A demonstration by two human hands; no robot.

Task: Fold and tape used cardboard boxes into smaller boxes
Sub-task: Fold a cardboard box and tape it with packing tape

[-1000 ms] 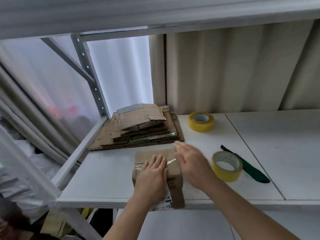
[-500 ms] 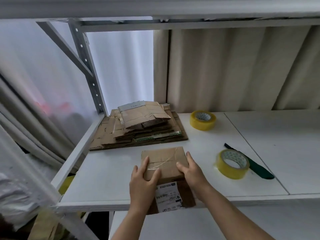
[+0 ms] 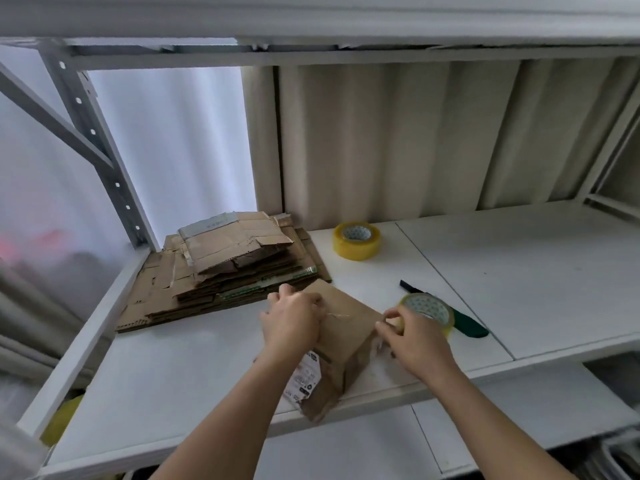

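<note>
Since half a second ago my right hand has left the small box for the near tape roll, apparently gripping it. My left hand presses the box top, fingers curled; the box lies near-centre on the shelf, immediately left of the roll.
</note>
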